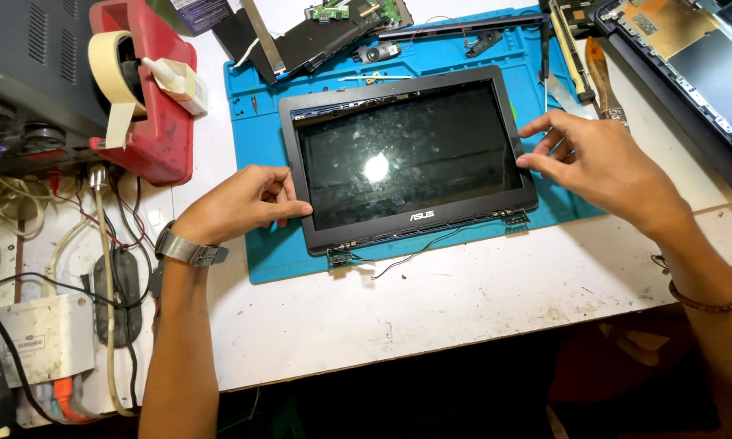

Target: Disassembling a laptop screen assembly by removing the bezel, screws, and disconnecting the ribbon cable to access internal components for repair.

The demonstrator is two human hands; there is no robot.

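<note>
Bright overhead light is glaring as a white spot on the screen (407,158); soft shadows are falling under the hands, and the frame's edges are bending slightly.

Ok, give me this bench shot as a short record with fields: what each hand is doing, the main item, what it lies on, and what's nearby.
left hand: fingers on the left edge of the laptop screen panel
right hand: fingertips at the panel's right edge
panel: lies flat, glass up, loose wires trailing from its near edge
surface: blue mat on a white table
nearby: red tape dispenser to the left, dark laptop shell at upper right
</note>
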